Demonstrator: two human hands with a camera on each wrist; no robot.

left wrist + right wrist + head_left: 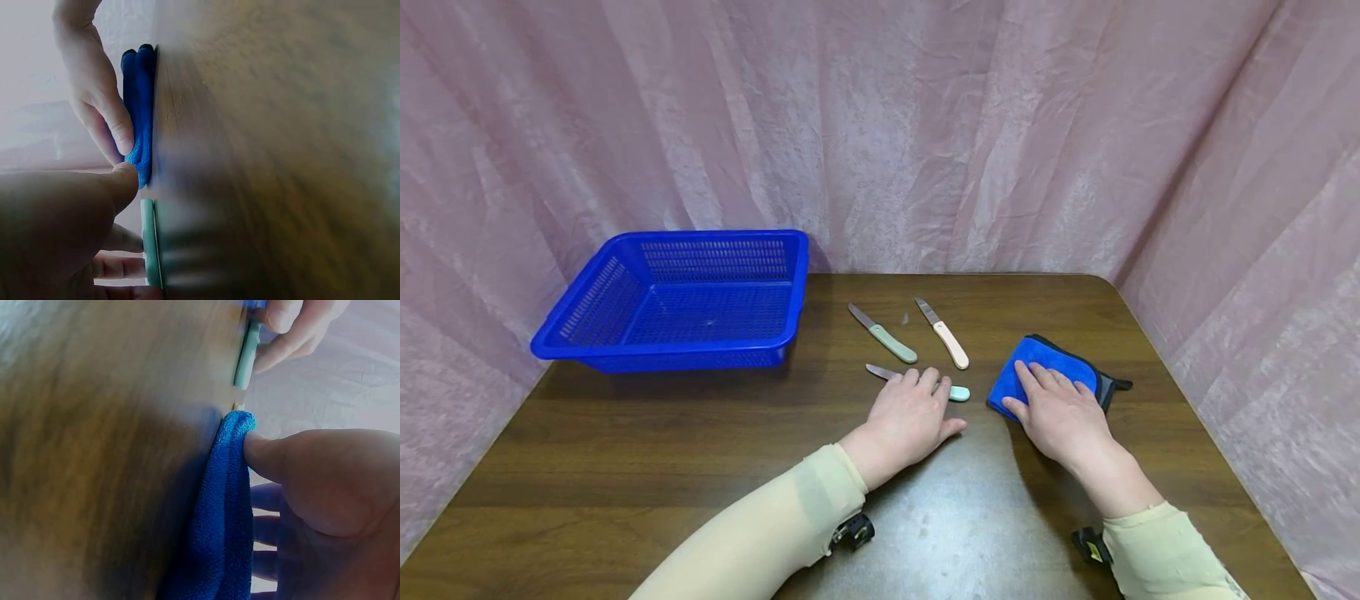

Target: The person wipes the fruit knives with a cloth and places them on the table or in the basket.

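In the head view my left hand [910, 418] lies over a small mint-handled knife [959, 393], fingertips on it and thumb out to the side. That knife lies flat, its blade showing left of the fingers and its middle hidden beneath them. My right hand [1066, 415] rests with spread fingers on a folded blue cloth [1009, 379] with dark edging. Seen from the right wrist, the thumb touches the near edge of the folded cloth [215, 506]. Behind the left hand lie a sage-green-handled knife [892, 342] and a cream-handled knife [951, 344].
A blue plastic basket [673, 343] with slotted walls stands at the back left of the brown wooden table [647, 467]. Pink curtains [880, 133] hang behind the table and along its sides. A dark loop [1122, 384] sticks out from the cloth's right corner.
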